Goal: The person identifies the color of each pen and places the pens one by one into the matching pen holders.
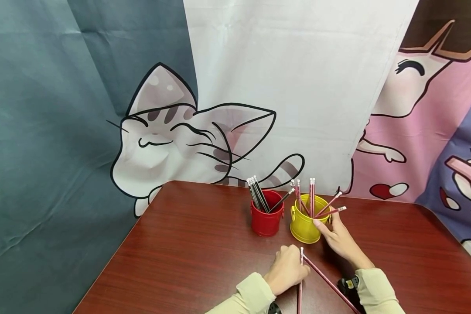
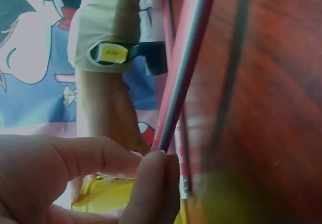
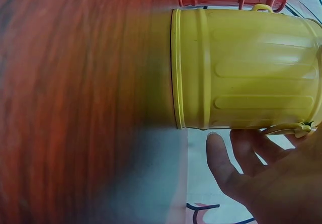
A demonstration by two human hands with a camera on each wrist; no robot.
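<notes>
My left hand [image 1: 285, 270] pinches a pink pencil [image 2: 183, 68] between thumb and fingers; in the head view its white eraser end points toward the buckets. A second pink pencil [image 1: 329, 282] lies slantwise on the table just right of that hand. My right hand [image 1: 343, 240] holds the right side of a yellow bucket [image 1: 304, 227], thumb on the front near the rim and the other fingers round the side by the handle. Several pink pencils [image 1: 312, 194] stand and lean in this bucket, eraser ends up.
Left of the yellow bucket stands a red bucket [image 1: 265, 223] with several black pencils [image 1: 259, 196], one leaning to the right. Both stand on a reddish-brown wooden table [image 1: 172, 244]. Behind its far edge hangs a cloth backdrop [image 1: 298, 78] printed with cartoon figures.
</notes>
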